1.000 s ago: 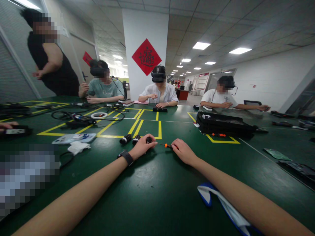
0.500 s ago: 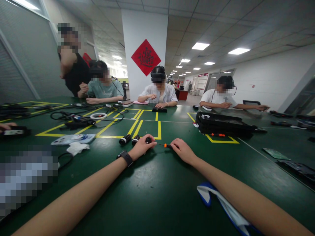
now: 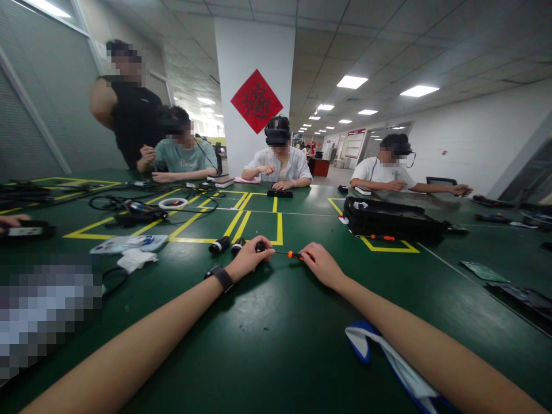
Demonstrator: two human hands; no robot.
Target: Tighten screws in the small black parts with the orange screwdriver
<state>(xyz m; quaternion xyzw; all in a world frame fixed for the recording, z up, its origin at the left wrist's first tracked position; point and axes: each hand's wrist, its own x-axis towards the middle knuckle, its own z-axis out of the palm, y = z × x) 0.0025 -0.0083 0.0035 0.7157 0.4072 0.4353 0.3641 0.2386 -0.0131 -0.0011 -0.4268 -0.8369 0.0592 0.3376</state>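
Observation:
My right hand (image 3: 321,263) is closed around the handle of a screwdriver (image 3: 294,255), black with an orange collar. Its thin shaft points left toward my left hand (image 3: 251,256). Closed fingers of that hand grip a small black cylinder (image 3: 260,246), mostly covered by the hand. The shaft's tip meets the left fingertips; whether it sits in the cylinder cannot be seen. Two similar black cylinders with white bands lie just beyond, one black cylinder (image 3: 219,245) in plain view and another black cylinder (image 3: 237,246) beside my left hand.
Stacked black trays (image 3: 392,218) stand at the right, a second orange screwdriver (image 3: 383,237) before them. Cables (image 3: 129,204), a phone-like light blue item (image 3: 125,244) and a crumpled tissue (image 3: 137,260) lie left. A blue-edged cloth (image 3: 388,353) is under my right forearm. Several people sit or stand opposite.
My hands, the screwdriver and the cylinder hold almost the same pose, with the screwdriver a touch further right. At the back left, the standing person has turned and shifted slightly.

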